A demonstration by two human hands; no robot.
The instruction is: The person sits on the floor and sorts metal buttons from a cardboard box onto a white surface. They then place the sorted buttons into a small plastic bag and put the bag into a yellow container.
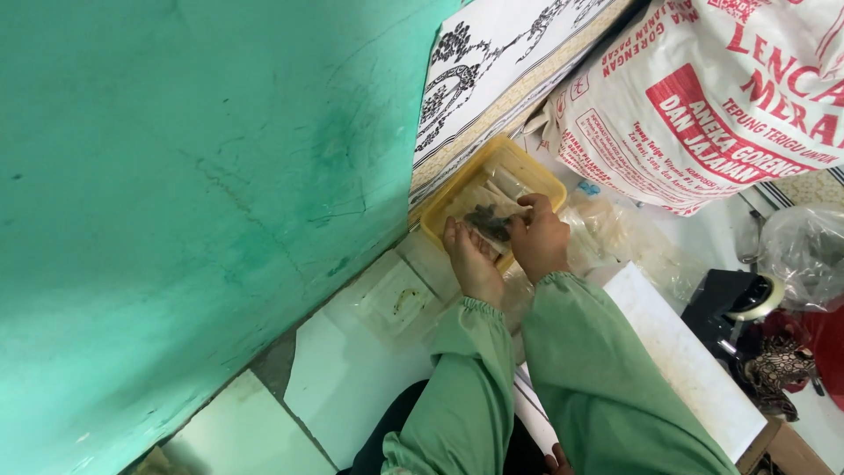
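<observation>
From above, both hands meet over a yellow tray [545, 176] that sits on the white tiled floor [352, 378] against the green wall [176, 193]. The left hand [472, 262] and right hand [538, 239] pinch a small clear packet with dark filling [489, 222] between them, fingers closed narrowly on it at the tray's near edge. Pale wrapped rolls [505, 183] lie in the tray. A large printed sack [703, 97] stands just beyond, with crumpled plastic bags [804, 251] to the right.
</observation>
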